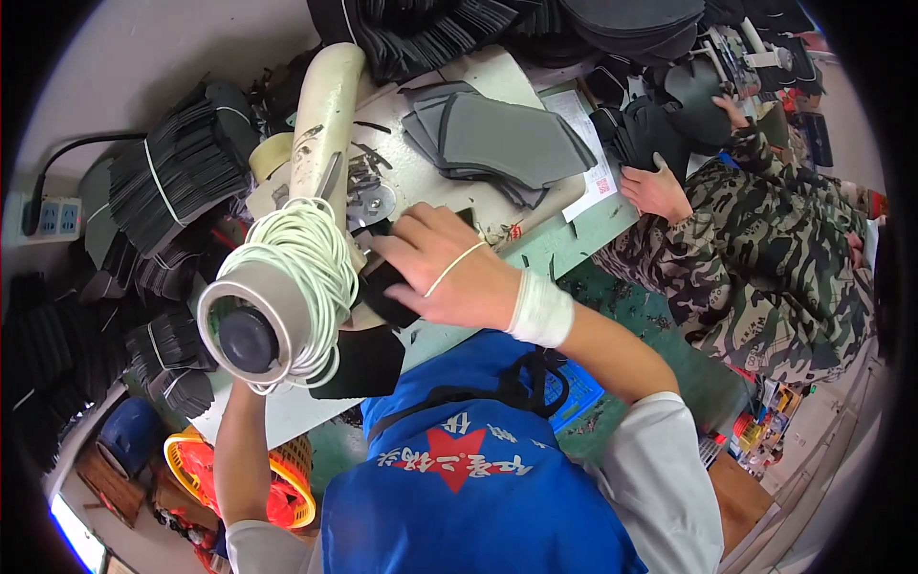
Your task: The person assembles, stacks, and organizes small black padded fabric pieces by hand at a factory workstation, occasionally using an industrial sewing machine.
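A cream-coloured machine [328,124] with a long arm stands before me, its end wrapped in a thick bundle of pale rubber bands [306,258]. My right hand [445,263] is at the machine's working area, fingers bent and thumb low, on a black sheet piece [384,287]. A thin band circles that hand, and a white wrap [542,308] covers the wrist. My left forearm rises behind the round metal end [287,311] of the machine, which hides the left hand. Another black piece [363,365] hangs over the table edge below.
Grey-black cut pieces [512,139] are stacked on the white table [512,77], beside a printed paper [593,187]. Banded black bundles [182,167] crowd the left. A co-worker in camouflage [755,258] handles black pieces at right. An orange basket [301,469] stands below left.
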Tool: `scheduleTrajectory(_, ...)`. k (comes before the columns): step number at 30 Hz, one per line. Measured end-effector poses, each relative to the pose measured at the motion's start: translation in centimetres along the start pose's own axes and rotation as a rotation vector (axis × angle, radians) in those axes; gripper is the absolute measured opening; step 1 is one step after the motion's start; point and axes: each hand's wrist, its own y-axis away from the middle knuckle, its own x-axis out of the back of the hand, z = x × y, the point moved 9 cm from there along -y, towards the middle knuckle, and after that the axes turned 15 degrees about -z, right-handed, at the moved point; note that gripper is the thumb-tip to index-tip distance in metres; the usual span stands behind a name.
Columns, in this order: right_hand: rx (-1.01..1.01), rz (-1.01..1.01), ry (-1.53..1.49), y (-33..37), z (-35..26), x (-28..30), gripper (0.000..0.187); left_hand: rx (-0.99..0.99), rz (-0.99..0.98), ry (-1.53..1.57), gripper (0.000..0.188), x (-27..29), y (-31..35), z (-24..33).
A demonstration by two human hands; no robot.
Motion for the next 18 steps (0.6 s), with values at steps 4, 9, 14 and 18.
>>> scheduleTrajectory(4,0.048,0.138,-0.061,3.2,1.4,8.9,0.014,0.06,0.022,0.118,0.022,1.7,2.3,-1.9)
scheduleTrajectory(9,-0.035,0.322,0.239,4.6,4.2,8.7,0.014,0.099,-0.011,0.239,0.023,3.3,2.9,-2.8)
scheduleTrajectory(14,0.04,0.083,-0.031,1.4,0.3,0.8,0.03,0.168,0.004,0.369,0.025,0.0,1.9,-1.6)
scheduleTrajectory(18,0.058,-0.108,-0.05,1.1,2.0,0.1,0.028,0.226,0.005,0.468,0.026,-1.9,2.7,-1.3)
